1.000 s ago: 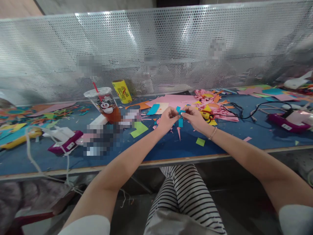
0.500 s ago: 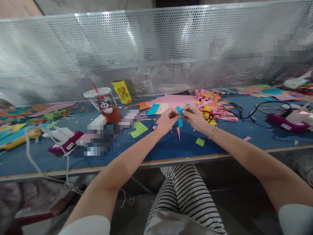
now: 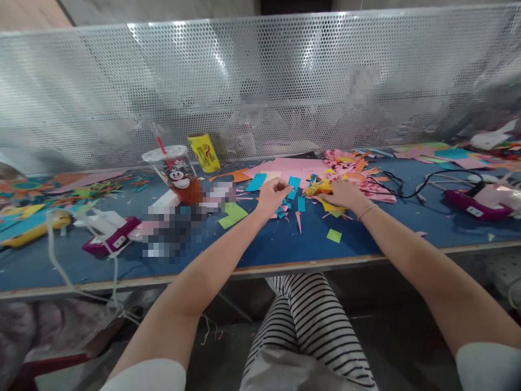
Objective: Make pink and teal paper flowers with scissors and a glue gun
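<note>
A small blue paper piece is pinched between the thumb and forefinger of my left hand. My right hand is at the yellow object, with its fingers bent over its right side; what that object is remains hard to make out. Between the hands, another blue piece lies on the table, above a thin pink sliver. More blue scraps lie beside my left hand. A green square rests nearer the front edge.
A drink cup with a red straw and a yellow can stand left of my hands. Purple devices with cables, one at left and one at right, lie on the blue table. Behind rises a perforated metal panel.
My hands have come apart. My right hand has moved right to the yellow object and let go of the blue paper, while my left hand still holds a blue piece.
</note>
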Tool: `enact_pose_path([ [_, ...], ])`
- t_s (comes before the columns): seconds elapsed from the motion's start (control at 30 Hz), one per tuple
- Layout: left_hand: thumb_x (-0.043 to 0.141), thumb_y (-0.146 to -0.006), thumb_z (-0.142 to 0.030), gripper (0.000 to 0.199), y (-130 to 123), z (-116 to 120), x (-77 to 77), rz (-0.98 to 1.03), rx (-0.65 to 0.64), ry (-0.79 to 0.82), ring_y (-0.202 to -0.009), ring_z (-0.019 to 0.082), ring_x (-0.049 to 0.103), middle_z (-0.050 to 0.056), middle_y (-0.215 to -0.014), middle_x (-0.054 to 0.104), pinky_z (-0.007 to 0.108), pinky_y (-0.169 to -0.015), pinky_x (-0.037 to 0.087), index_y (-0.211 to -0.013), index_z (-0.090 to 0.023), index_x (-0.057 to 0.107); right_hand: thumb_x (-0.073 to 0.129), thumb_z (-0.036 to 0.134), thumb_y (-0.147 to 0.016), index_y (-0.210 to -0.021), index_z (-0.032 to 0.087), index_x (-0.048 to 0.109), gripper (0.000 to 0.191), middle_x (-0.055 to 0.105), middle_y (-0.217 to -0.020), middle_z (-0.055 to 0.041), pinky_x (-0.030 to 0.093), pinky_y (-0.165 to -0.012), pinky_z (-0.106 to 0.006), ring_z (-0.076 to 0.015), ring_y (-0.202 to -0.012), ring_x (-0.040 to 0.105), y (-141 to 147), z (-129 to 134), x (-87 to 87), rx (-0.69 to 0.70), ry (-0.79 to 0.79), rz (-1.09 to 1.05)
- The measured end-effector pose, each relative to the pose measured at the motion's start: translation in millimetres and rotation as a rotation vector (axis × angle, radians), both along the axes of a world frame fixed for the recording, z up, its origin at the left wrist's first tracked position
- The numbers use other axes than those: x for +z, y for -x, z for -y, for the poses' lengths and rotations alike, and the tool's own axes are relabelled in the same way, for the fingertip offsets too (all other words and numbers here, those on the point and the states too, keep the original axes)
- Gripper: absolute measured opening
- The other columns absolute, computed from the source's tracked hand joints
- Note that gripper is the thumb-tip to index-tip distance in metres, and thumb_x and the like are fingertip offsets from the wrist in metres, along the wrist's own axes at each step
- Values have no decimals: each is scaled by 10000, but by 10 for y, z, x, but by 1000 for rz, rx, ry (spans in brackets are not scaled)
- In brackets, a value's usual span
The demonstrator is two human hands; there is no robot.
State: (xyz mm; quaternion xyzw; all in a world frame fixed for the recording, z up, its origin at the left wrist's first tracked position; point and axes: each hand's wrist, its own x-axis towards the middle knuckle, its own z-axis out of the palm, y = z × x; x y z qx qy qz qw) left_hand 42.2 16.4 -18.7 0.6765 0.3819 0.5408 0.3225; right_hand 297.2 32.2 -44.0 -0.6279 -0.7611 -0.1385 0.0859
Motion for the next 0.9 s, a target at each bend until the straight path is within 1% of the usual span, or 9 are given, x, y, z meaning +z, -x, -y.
enact_pose_path([
  [0.07,682,-652,-296,171,8,-14,-10,-28,9,6,-550,95,454,-20,-581,538,242,-536,352,-635,-166,572,485,561,-810,-907,110,661,494,662,-911,-189,433,-798,-393,-310,-908,613,52,15,26,-23,-5,-9],
  [0.13,679,-651,-295,166,20,-26,-19,-52,17,16,-556,99,467,-14,-584,551,244,-545,362,-632,-162,582,535,537,-774,-930,101,646,475,661,-898,-189,444,-741,-376,-314,-871,626,82,39,66,-68,-31,-92],
  [0.27,677,-644,-290,157,47,-53,-38,-85,24,34,-558,105,485,-8,-575,568,244,-549,375,-619,-158,597,569,505,-755,-1099,84,537,544,648,-926,-175,447,-674,-362,-310,-835,629,90,93,149,-137,-208,-343],
  [0.33,679,-639,-296,157,51,-62,-47,-100,18,35,-552,105,487,-8,-567,572,241,-543,376,-615,-159,606,539,466,-791,-1132,75,483,521,638,-946,-178,447,-678,-361,-306,-851,621,103,109,170,-102,-302,-435],
  [0.4,679,-636,-302,156,49,-65,-52,-114,11,35,-553,106,492,-9,-563,576,239,-542,378,-615,-161,616,518,416,-814,-1120,83,460,456,625,-964,-180,448,-689,-361,-302,-868,610,128,111,165,-29,-355,-475],
  [0.47,676,-637,-309,156,44,-62,-53,-131,13,34,-559,109,498,-6,-565,582,239,-544,380,-616,-163,625,510,384,-819,-1088,94,452,400,615,-946,-180,448,-691,-369,-304,-861,601,156,102,139,36,-361,-469],
  [0.57,675,-637,-314,155,41,-47,-46,-151,27,26,-565,112,506,0,-578,597,240,-548,382,-616,-165,636,486,367,-829,-1056,110,438,347,603,-901,-173,450,-675,-384,-308,-822,597,184,82,93,81,-329,-464],
  [0.7,681,-634,-311,153,40,-17,-21,-161,29,17,-545,106,491,-5,-564,594,239,-537,373,-606,-166,642,460,349,-837,-1052,125,416,314,599,-871,-158,454,-659,-391,-305,-797,597,195,73,79,92,-294,-494],
  [0.9,684,-640,-305,155,45,-25,-16,-151,34,31,-548,104,494,-9,-564,588,238,-545,375,-607,-161,636,446,324,-837,-1040,117,425,291,600,-866,-164,444,-629,-376,-297,-774,596,174,69,93,69,-290,-460],
])
